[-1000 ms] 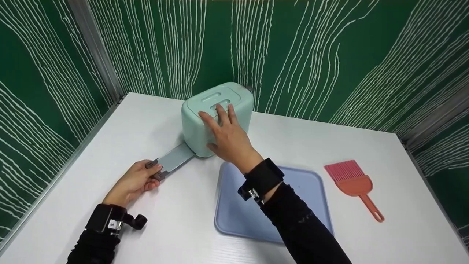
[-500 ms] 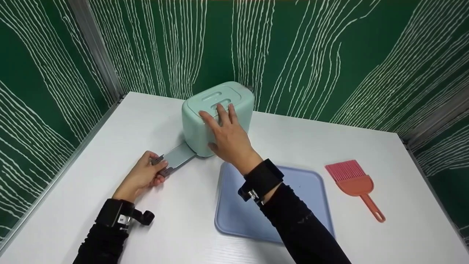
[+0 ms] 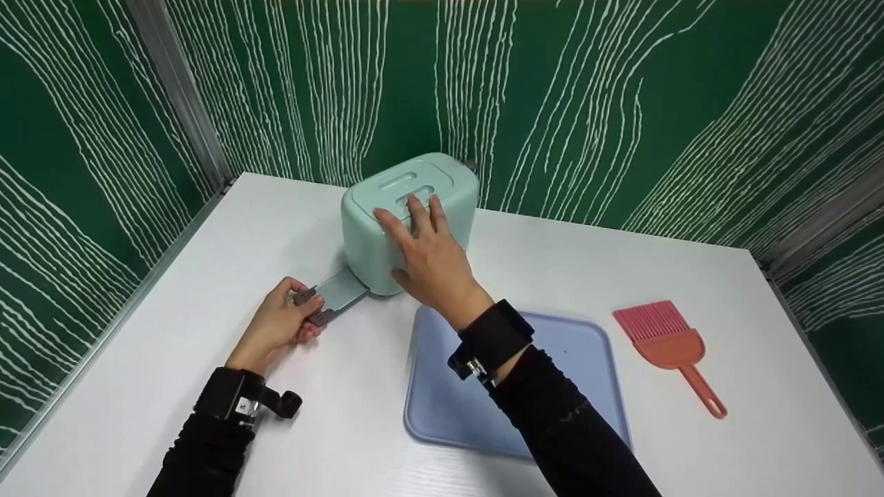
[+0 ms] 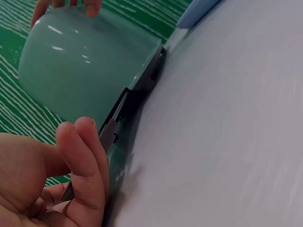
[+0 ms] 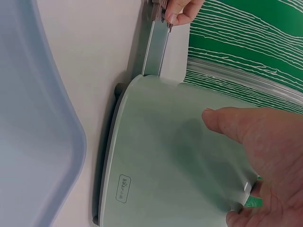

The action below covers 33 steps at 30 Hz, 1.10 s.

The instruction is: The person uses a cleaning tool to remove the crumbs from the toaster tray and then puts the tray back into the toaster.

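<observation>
A mint-green toaster [image 3: 376, 252] stands upright on the table, with two slot shapes on its top. From the bottom of its left end sticks out a grey metal crumb tray [image 3: 340, 290], partly inside the body. My left hand [image 3: 275, 321] pinches the tray's dark outer end between thumb and fingers. Spread over the toaster's top edge, the fingers of my right hand [image 3: 438, 269] rest on the top, and the thumb lies along the near side. The left wrist view shows the crumb tray [image 4: 109, 132] entering at the toaster's base. A small label [image 5: 123, 188] marks the toaster's side.
A blue tray [image 3: 442, 407] lies in front of the toaster, partly under my right forearm. To its right is a pink-bristled brush with an orange dustpan-like head and handle [image 3: 670, 348]. Green walls with white lines [image 3: 539, 103] enclose the white table [image 3: 331, 428].
My left hand has moved up and right toward the toaster, and less of the crumb tray shows outside the body. The right hand and the toaster have stayed in place.
</observation>
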Tool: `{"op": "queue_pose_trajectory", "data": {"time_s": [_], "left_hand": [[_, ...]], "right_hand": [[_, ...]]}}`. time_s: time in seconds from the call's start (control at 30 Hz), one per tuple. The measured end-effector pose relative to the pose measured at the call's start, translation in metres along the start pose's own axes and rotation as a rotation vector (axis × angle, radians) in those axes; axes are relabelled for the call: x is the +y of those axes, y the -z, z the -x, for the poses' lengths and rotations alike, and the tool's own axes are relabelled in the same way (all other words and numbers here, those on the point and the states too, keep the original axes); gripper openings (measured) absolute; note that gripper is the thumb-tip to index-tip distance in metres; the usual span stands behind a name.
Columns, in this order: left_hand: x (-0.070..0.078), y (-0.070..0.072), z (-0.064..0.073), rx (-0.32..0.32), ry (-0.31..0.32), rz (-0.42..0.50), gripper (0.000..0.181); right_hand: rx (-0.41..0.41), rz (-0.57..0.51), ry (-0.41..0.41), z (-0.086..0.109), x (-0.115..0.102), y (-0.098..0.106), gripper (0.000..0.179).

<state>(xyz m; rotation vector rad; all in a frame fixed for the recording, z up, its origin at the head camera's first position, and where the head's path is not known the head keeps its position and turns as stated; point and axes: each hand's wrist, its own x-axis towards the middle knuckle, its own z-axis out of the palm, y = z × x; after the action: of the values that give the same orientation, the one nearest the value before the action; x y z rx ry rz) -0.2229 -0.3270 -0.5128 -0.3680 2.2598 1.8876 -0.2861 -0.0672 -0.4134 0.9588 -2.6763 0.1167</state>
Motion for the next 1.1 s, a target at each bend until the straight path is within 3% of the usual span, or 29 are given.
{"op": "queue_pose_trajectory", "data": {"time_s": [0.57,0.93,1.1], "left_hand": [[0.003,-0.009,-0.010,0.018,-0.040,-0.001,0.035],[0.009,-0.018,-0.019,0.032,-0.002,0.039,0.035],[0.010,-0.021,-0.024,0.038,0.017,0.044,0.037]], "right_hand": [[0.026,0.039,-0.001,0.001,-0.001,-0.002,0.089],[0.036,0.015,-0.004,0.001,-0.002,-0.002,0.088],[0.056,0.014,-0.007,0.001,-0.002,-0.003,0.077]]}}
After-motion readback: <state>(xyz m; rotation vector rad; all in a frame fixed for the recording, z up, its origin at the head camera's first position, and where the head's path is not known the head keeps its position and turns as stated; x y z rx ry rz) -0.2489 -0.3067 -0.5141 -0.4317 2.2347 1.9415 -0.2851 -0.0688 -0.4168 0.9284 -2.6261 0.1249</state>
